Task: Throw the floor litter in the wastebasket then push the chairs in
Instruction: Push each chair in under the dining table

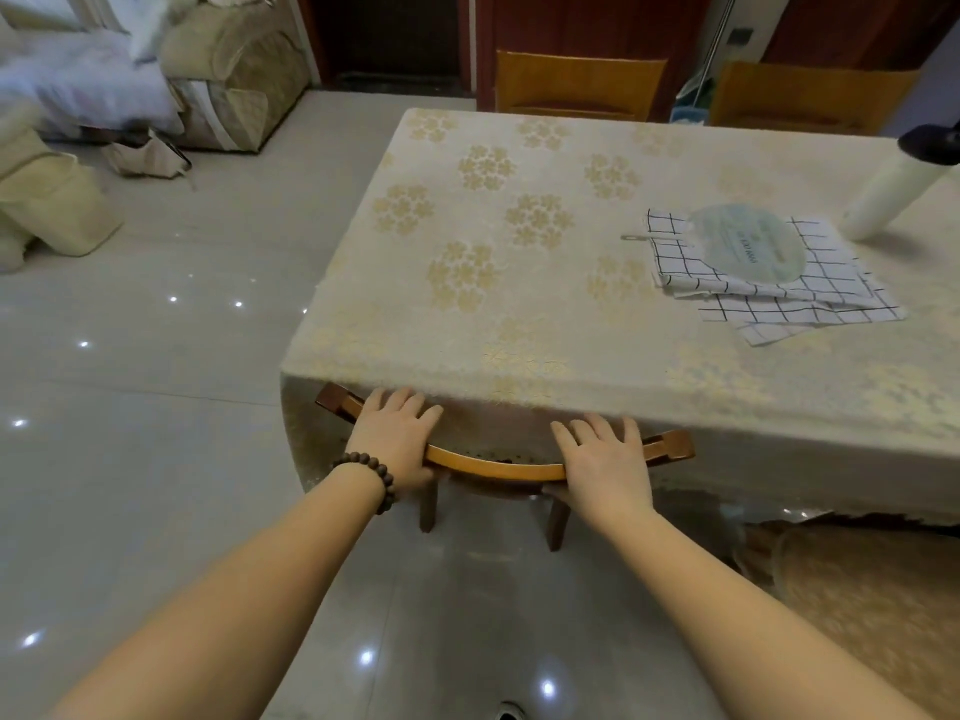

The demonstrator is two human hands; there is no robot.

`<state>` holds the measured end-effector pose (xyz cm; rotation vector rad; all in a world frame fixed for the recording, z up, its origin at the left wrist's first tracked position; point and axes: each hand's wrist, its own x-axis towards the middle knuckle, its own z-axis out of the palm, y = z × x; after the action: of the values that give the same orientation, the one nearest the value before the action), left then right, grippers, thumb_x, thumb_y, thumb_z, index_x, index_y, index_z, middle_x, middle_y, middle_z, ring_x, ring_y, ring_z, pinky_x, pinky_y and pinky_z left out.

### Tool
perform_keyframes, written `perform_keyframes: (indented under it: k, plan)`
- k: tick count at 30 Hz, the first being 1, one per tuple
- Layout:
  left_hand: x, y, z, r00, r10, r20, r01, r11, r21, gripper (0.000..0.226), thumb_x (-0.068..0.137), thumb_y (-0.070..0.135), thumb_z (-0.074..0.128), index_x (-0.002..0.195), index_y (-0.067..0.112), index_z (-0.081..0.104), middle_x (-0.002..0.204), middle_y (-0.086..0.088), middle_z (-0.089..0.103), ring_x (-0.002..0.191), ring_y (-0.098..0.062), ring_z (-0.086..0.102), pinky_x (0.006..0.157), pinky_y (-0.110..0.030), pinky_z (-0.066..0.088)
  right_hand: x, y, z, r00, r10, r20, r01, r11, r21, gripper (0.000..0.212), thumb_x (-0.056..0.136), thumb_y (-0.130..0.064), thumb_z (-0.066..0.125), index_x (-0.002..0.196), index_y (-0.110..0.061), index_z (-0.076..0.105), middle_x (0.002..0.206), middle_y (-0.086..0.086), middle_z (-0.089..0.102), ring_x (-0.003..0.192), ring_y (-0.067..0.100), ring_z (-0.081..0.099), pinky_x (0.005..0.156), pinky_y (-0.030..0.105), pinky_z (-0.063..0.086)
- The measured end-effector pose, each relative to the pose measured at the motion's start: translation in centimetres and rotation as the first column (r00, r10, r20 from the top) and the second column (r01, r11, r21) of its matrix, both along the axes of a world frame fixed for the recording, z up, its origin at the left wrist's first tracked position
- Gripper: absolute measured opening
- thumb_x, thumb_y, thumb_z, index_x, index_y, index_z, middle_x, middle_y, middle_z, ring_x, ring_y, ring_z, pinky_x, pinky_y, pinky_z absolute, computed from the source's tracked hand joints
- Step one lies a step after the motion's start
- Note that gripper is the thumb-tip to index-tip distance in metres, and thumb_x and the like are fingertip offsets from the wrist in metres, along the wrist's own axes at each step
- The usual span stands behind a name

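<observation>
Both hands are on the curved top rail of the chair, which sits tucked right up against the table edge, its seat hidden under the hanging tablecloth. The left hand lies over the left part of the rail, fingers laid forward and only lightly bent, tips touching the cloth, thumb tucked under the rail so it does have hold of the wood. There's a dark bead bracelet on that wrist. The right hand does the same on the right part: fingers spread and fairly straight over the top, reaching to the cloth, and I can't really see its thumb, so whether it's a true grip or just a flat press I can't tell for sure. Bare rail shows between the two hands, and each rail end sticks out beyond the hand nearest it. Two chair legs show just below the hands.

Beyond the right hand, on the tabletop, there's a checked cloth with a round fan lying on it, and a white roll further out to the right. Straight ahead past the far table edge are two more chairs, backs up against it. Far off to the left of the left hand are a sofa and some cushions on the shiny tile floor. No wastebasket in view.
</observation>
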<state>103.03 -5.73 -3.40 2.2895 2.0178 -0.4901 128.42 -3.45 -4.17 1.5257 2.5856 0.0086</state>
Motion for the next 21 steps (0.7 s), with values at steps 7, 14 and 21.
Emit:
perform_keyframes:
  k: [7, 14, 21]
  plan:
    - [2.7, -4.2, 2.0, 0.983, 0.133, 0.125, -0.148, 0.982, 0.117, 0.089, 0.081, 0.073, 0.038, 0.149, 0.024, 0.011, 0.157, -0.002, 0.016, 0.145, -0.022, 0.009, 0.118, -0.049, 0.002, 1.4, -2.3, 3.0, 0.994, -0.008, -0.112, 0.011, 1.0, 0.029, 0.093, 0.079, -0.07, 0.045, 0.148, -0.016, 0.013, 0.155, 0.007, 0.019, 0.144, 0.025, 0.007, 0.116, 0.05, 0.0]
    - [7.1, -10.2, 4.6, 0.947, 0.138, 0.289, -0.216, 0.942, 0.258, 0.077, 0.085, 0.069, 0.033, 0.146, 0.023, 0.025, 0.15, 0.0, 0.033, 0.139, -0.02, 0.025, 0.117, -0.043, 0.014, 4.0, -8.6, 4.8, 0.938, -0.164, -0.306, 0.204, 0.973, 0.105, 0.075, 0.083, -0.061, 0.05, 0.141, -0.016, 0.036, 0.144, 0.007, 0.04, 0.136, 0.025, 0.029, 0.115, 0.045, 0.016]
    - [13.3, -15.9, 3.8, 0.927, -0.019, 0.374, -0.099, 0.951, 0.294, 0.072, 0.086, 0.067, 0.035, 0.142, 0.022, 0.033, 0.145, 0.0, 0.041, 0.136, -0.018, 0.032, 0.115, -0.041, 0.02, 7.8, -18.1, 4.3, 0.834, -0.385, -0.396, 0.444, 0.893, 0.067, 0.066, 0.087, -0.054, 0.05, 0.139, -0.015, 0.04, 0.144, 0.006, 0.042, 0.138, 0.023, 0.028, 0.114, 0.042, 0.015]
